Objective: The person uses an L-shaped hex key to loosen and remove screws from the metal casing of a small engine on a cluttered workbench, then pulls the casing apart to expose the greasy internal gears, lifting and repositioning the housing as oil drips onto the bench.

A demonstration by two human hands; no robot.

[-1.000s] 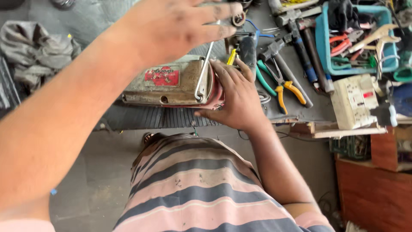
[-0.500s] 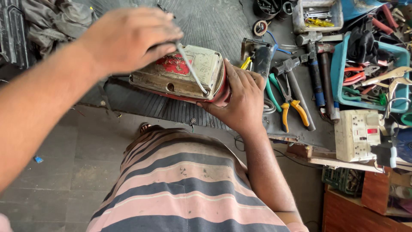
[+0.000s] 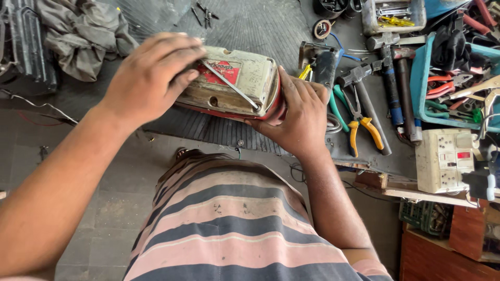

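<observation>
At the far left a grey rag point(image 3: 83, 31) lies crumpled on the dark ribbed mat point(image 3: 250, 26) that covers the bench. Next to it the person's left hand point(image 3: 151, 78) is curled tight round the handle of a screwdriver point(image 3: 229, 85), fingers fully closed, the thin metal shaft slanting down to the right with its tip set against the right end of a worn cream and red metal casing point(image 3: 234, 86). That casing sits near the front edge of the bench, tipped slightly up off the mat. The right hand point(image 3: 299, 117) cups its right end, fingers spread and pressed against the red underside, thumb up along the rim. Just beyond the right hand lie yellow-handled pliers point(image 3: 362, 122) and green-handled pliers point(image 3: 338, 101), then a hammer point(image 3: 385, 78) beside them. Further right stands a blue tray point(image 3: 419, 88) full of hand tools, and below it a cream socket board point(image 3: 442, 161) resting on a wooden ledge.
</observation>
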